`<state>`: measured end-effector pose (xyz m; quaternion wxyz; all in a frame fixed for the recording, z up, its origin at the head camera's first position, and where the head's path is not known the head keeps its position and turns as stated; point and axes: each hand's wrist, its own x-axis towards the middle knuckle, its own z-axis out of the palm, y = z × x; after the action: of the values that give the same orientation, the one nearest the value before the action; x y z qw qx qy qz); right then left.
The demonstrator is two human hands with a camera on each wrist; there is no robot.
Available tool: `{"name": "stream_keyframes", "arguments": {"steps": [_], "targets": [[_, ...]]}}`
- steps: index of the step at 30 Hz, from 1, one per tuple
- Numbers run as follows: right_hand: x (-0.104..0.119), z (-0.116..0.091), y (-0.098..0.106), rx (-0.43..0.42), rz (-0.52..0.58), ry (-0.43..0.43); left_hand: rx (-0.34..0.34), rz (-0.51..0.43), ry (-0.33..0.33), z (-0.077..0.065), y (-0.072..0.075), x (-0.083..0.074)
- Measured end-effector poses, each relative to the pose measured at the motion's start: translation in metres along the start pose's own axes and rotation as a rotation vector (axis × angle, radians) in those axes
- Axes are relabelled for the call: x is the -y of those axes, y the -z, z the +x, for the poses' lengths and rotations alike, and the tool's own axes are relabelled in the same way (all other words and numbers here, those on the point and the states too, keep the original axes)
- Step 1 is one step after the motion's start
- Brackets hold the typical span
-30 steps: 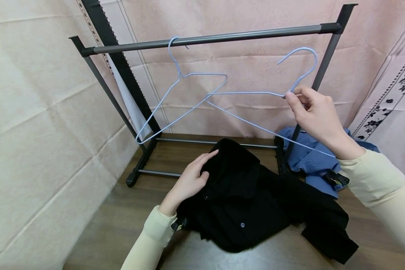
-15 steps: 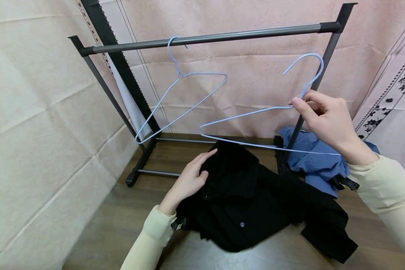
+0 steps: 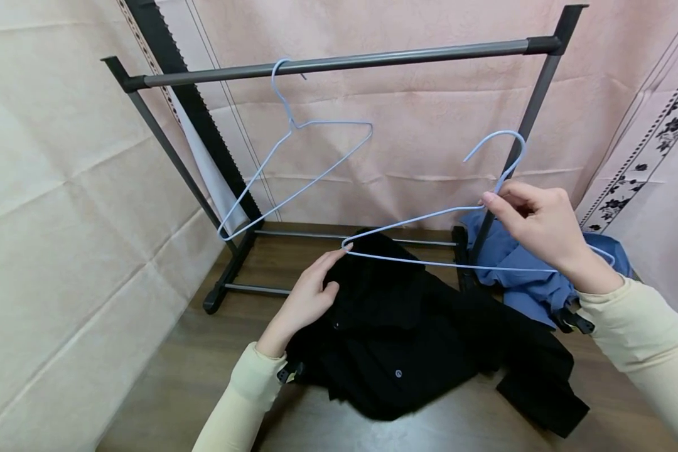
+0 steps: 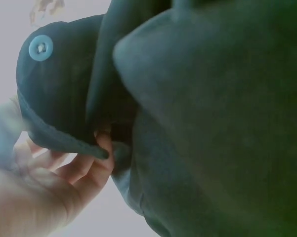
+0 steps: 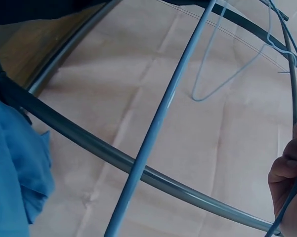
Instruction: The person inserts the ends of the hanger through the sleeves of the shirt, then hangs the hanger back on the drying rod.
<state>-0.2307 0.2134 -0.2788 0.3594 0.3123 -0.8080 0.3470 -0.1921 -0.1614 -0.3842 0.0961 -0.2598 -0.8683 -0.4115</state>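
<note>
In the head view, my right hand (image 3: 539, 220) pinches a light-blue wire hanger (image 3: 418, 218) at the base of its hook. Its left corner lies beside my left fingertips, over the collar of a black buttoned shirt (image 3: 378, 351). My left hand (image 3: 305, 295) holds that shirt near the collar, keeping the fabric raised. In the left wrist view, fingers (image 4: 91, 170) curl under a dark flap with a button (image 4: 41, 48). The right wrist view shows the hanger's bar (image 5: 160, 113) crossing close to the camera, with part of my right hand (image 5: 291, 173) at the edge.
A dark metal clothes rack (image 3: 361, 61) stands behind the shirt. Another blue wire hanger (image 3: 294, 169) hangs from its left part. Crumpled blue clothing (image 3: 505, 257) lies by the rack's right foot. Pale cloth (image 3: 79, 220) covers the walls around the brown wooden surface (image 3: 164, 389).
My right hand has lowered the hanger, and its left corner has come down to the collar. The left hand keeps its hold on the shirt. The head view has shifted slightly.
</note>
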Motion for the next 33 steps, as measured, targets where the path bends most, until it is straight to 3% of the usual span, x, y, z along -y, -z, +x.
{"name": "stream_keyframes", "arguments": {"steps": [10, 21, 33], "targets": [[-0.002, -0.012, -0.017, 0.059, 0.014, 0.065, -0.021, 0.008, 0.017, 0.005, 0.005, -0.004], [0.003, -0.022, -0.038, 0.111, 0.037, 0.108, -0.039, 0.002, -0.027, 0.013, 0.005, -0.015], [0.015, -0.038, -0.069, 0.090, 0.091, 0.035, -0.033, -0.033, -0.082, 0.017, -0.004, -0.034]]}}
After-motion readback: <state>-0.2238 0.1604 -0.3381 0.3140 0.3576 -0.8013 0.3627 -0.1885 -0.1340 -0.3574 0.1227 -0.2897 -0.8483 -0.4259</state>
